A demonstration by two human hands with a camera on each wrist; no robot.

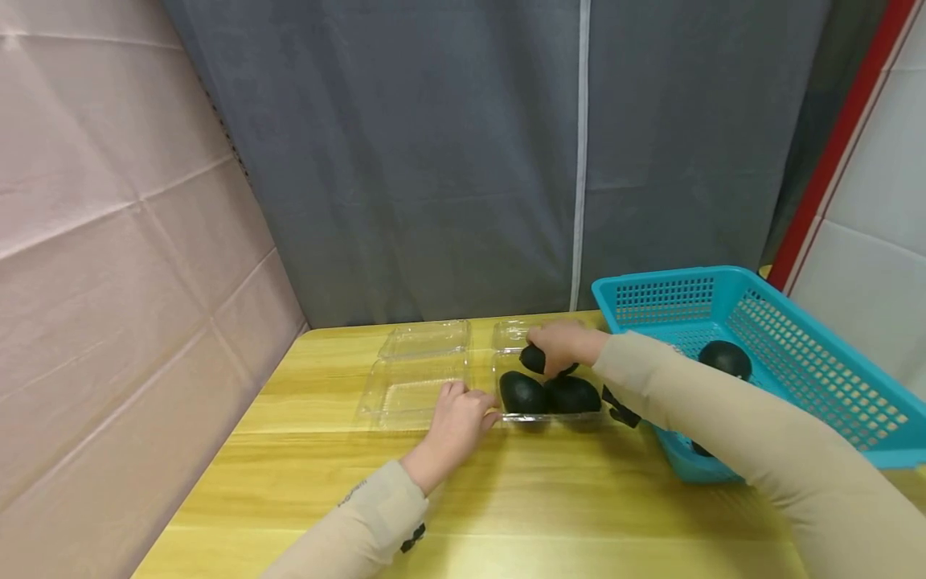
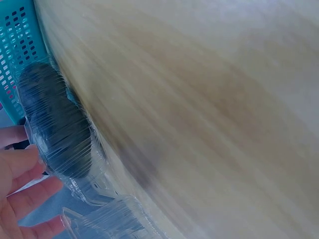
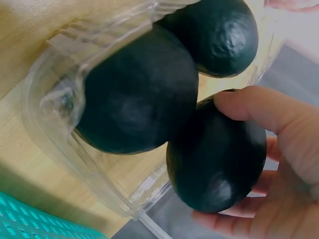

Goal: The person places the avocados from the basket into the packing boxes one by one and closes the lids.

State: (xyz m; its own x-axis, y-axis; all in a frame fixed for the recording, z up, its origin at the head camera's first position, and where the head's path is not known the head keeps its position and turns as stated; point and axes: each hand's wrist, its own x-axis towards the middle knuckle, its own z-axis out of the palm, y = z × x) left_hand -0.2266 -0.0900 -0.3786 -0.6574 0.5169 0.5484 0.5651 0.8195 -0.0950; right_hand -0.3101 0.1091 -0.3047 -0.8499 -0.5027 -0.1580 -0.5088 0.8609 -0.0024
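My right hand grips a dark green avocado between thumb and fingers, above the back part of a clear plastic clamshell box. Two more avocados, one at left and one at right, lie side by side along the box's near side. In the right wrist view the held avocado appears against one of them. My left hand is at the box's left side, its spread fingers touching the clear plastic in the left wrist view. The box's lid is open toward the back, partly hidden by my right hand.
Left of the filled box lies a second clear clamshell box, opened out on the wooden table. A blue-green perforated basket stands at right, under my right forearm, with an avocado visible inside. A grey curtain hangs behind.
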